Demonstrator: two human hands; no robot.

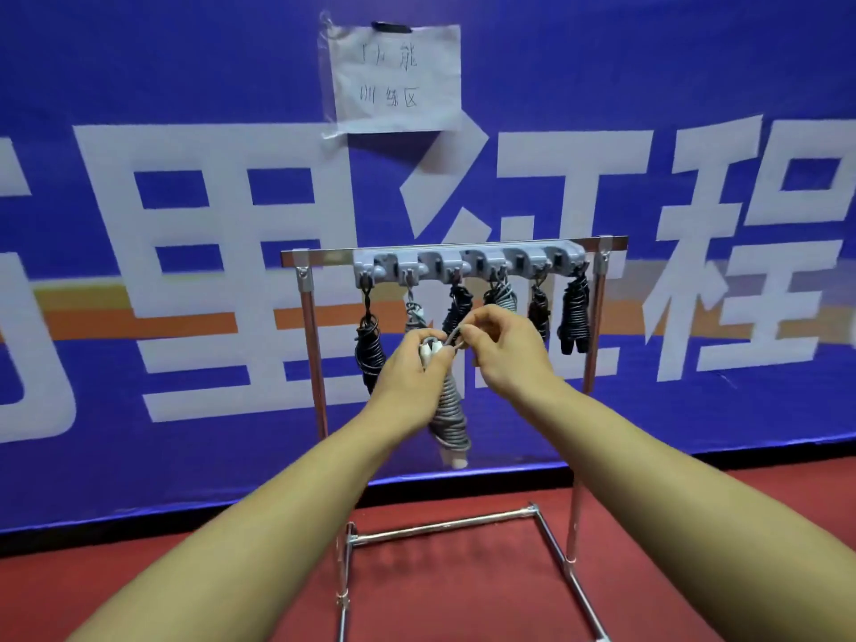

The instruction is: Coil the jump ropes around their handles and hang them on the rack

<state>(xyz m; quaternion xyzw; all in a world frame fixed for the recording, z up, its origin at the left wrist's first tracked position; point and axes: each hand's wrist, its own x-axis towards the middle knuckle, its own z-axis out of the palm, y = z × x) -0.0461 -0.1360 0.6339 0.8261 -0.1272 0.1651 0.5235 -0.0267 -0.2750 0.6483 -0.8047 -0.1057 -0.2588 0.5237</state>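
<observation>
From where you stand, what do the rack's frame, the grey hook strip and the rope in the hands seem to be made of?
Rack frame: looks like polished metal tubing, shiny with bright reflections. Hook strip: probably moulded plastic, matte grey with rounded shapes. Grey jump rope, held by the left hand and right hand: likely a smooth plastic or rubber cord; its white handles look plastic.

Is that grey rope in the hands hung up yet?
Not yet. The grey rope, coiled, is held by both hands below the rack.

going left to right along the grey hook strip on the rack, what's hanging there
Black coiled jump rope → grey rope with white handle → black coiled rope → grey coiled rope → dark coiled rope → black coiled rope.
</observation>
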